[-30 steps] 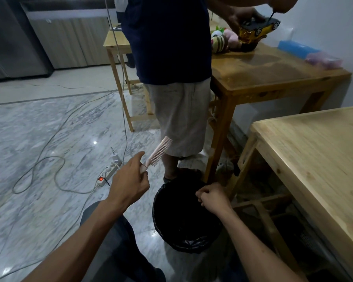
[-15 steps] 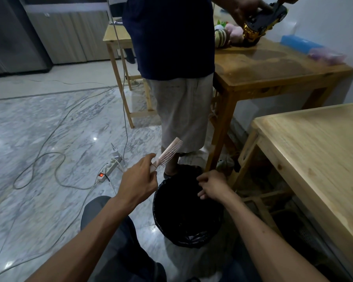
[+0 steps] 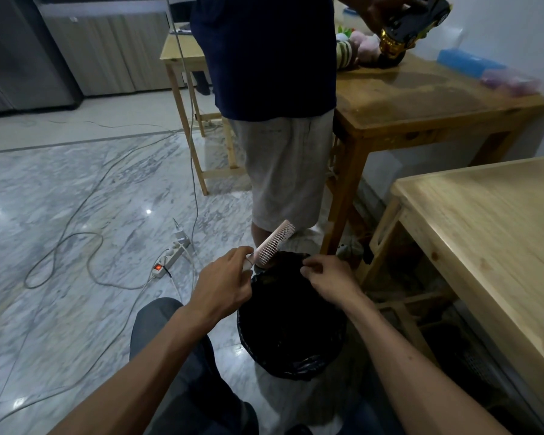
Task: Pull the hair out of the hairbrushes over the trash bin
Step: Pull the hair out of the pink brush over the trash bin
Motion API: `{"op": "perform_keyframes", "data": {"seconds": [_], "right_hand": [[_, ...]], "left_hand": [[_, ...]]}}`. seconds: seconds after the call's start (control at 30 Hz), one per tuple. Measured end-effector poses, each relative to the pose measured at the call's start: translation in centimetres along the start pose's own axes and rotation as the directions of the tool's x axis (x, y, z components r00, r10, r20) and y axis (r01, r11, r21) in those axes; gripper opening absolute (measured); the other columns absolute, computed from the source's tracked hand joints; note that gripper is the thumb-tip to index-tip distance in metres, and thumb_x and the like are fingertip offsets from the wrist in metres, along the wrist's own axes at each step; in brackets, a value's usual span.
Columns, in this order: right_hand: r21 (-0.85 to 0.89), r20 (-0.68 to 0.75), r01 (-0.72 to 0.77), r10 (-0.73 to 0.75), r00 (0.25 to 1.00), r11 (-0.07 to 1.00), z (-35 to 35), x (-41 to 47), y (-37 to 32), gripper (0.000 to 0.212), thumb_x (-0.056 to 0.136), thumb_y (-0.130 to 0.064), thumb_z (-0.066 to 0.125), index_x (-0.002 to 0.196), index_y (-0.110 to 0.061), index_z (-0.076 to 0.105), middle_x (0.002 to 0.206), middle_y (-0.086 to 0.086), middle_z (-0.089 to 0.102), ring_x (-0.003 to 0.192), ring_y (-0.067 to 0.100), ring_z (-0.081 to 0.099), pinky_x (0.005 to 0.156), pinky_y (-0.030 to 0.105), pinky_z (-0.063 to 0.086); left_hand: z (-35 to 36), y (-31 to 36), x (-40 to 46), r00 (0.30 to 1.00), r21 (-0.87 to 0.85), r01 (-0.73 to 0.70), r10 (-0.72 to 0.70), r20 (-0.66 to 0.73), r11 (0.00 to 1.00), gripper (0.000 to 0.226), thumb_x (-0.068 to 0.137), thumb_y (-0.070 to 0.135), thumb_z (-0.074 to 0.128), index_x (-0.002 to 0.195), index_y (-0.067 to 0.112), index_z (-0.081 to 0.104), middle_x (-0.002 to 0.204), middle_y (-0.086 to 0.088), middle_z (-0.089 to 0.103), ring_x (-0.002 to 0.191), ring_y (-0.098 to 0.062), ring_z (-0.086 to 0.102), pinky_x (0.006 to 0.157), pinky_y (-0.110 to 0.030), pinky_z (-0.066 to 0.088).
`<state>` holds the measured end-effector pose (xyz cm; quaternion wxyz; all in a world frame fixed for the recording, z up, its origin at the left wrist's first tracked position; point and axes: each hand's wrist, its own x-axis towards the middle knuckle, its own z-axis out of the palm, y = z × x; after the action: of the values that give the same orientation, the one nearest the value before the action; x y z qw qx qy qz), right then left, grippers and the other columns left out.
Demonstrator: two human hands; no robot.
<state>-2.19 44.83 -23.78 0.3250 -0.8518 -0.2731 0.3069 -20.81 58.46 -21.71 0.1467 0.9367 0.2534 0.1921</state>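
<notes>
Above a black trash bin, the left hand grips a pink comb; the right hand pinches its fingertips together, contents unclear.

Combs: we count one pink plastic comb.
Bins: one black-lined round trash bin.
Benches: three pale wooden benches.
Hands: our two bare hands.
Power strips: one white power strip.

Pink comb tilted above black-lined trash bin; hair not discernible.
</notes>
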Motion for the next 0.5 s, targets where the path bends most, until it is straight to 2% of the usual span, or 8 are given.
{"op": "perform_keyframes", "data": {"seconds": [0.03, 0.07, 0.1, 0.17, 0.23, 0.33, 0.43, 0.5], "right_hand": [[0.088, 0.033, 0.062, -0.065, 0.997, 0.994, 0.2, -0.1, -0.2, 0.046, 0.09, -0.018, 0.069, 0.134, -0.026, 0.06, 0.116, -0.007, 0.065, 0.101, 0.016, 0.066, 0.079, 0.032, 0.056], [0.263, 0.091, 0.096, -0.124, 0.988, 0.96, 0.3, -0.2, -0.6, 0.058, 0.085, -0.009, 0.07, 0.138, -0.027, 0.055, 0.122, -0.004, 0.064, 0.103, 0.019, 0.068, 0.077, 0.034, 0.059], [0.467, 0.149, 0.077, -0.165, 0.975, 0.881, 0.3, -0.3, -0.9, 0.066, 0.081, -0.002, 0.069, 0.14, -0.027, 0.051, 0.123, 0.0, 0.066, 0.1, 0.021, 0.07, 0.074, 0.035, 0.062], [0.749, 0.209, -0.011, -0.221, 0.953, 0.662, 0.2, -0.4, -1.5, 0.059, 0.077, -0.004, 0.066, 0.133, -0.018, 0.053, 0.112, 0.006, 0.071, 0.087, 0.021, 0.075, 0.065, 0.031, 0.062], [0.85, 0.186, -0.044, -0.221, 0.957, 0.525, -0.1, -0.3, -1.9, 0.037, 0.085, -0.01, 0.067, 0.121, -0.008, 0.059, 0.101, 0.014, 0.073, 0.074, 0.019, 0.075, 0.061, 0.025, 0.061], [0.833, 0.109, 0.019, -0.198, 0.974, 0.552, 0.3, -0.1, -1.8, 0.019, 0.095, -0.006, 0.064, 0.11, 0.005, 0.067, 0.094, 0.018, 0.075, 0.072, 0.016, 0.075, 0.067, 0.022, 0.062], [0.775, 0.048, 0.035, -0.114, 0.992, 0.631, 0.6, -0.2, -1.7, 0.007, 0.092, -0.003, 0.068, 0.094, 0.003, 0.071, 0.076, 0.015, 0.073, 0.06, 0.012, 0.072, 0.059, 0.017, 0.06], [0.699, 0.004, 0.037, -0.056, 0.998, 0.714, 0.8, -0.1, -1.5, 0.007, 0.09, -0.005, 0.071, 0.087, 0.002, 0.073, 0.072, 0.016, 0.07, 0.054, 0.013, 0.067, 0.056, 0.018, 0.058]], "left_hand": [[-0.1, 0.1, 0.0, 0.999, 0.005, -0.036, 0.036, 0.005, 0.999, 0.031, 0.087, 0.021, 0.056, 0.118, 0.02, 0.059, 0.103, 0.0, 0.069, 0.074, -0.026, 0.061, 0.055, -0.031, 0.038], [-0.2, 0.2, 0.1, 0.996, 0.013, -0.083, 0.083, 0.01, 0.996, 0.031, 0.086, 0.023, 0.055, 0.116, 0.02, 0.06, 0.102, 0.001, 0.069, 0.072, -0.025, 0.061, 0.053, -0.032, 0.039], [-0.3, 0.2, 0.1, 0.991, 0.027, -0.134, 0.133, 0.017, 0.991, 0.031, 0.084, 0.025, 0.055, 0.114, 0.021, 0.061, 0.101, 0.002, 0.068, 0.069, -0.024, 0.061, 0.051, -0.033, 0.042], [-0.6, 0.2, 0.2, 0.979, 0.049, -0.205, 0.204, 0.014, 0.978, 0.031, 0.081, 0.023, 0.059, 0.113, 0.021, 0.062, 0.099, 0.004, 0.067, 0.062, -0.022, 0.06, 0.047, -0.032, 0.043], [-1.1, 0.0, 0.4, 0.972, 0.044, -0.234, 0.235, -0.003, 0.971, 0.031, 0.081, 0.02, 0.063, 0.112, 0.023, 0.062, 0.097, 0.005, 0.066, 0.059, -0.019, 0.056, 0.045, -0.031, 0.04], [-1.6, -0.6, 0.6, 0.962, 0.031, -0.272, 0.272, -0.001, 0.962, 0.034, 0.081, 0.017, 0.065, 0.113, 0.025, 0.061, 0.095, 0.006, 0.066, 0.06, -0.02, 0.057, 0.045, -0.031, 0.041], [-1.7, -1.3, 0.2, 0.958, 0.017, -0.287, 0.287, -0.001, 0.958, 0.035, 0.081, 0.016, 0.064, 0.114, 0.026, 0.062, 0.094, 0.008, 0.068, 0.064, -0.021, 0.06, 0.044, -0.031, 0.043], [-1.6, -1.5, 0.1, 0.96, 0.004, -0.278, 0.278, 0.015, 0.96, 0.035, 0.082, 0.016, 0.061, 0.115, 0.027, 0.062, 0.096, 0.009, 0.068, 0.066, -0.02, 0.061, 0.045, -0.035, 0.047]]}}
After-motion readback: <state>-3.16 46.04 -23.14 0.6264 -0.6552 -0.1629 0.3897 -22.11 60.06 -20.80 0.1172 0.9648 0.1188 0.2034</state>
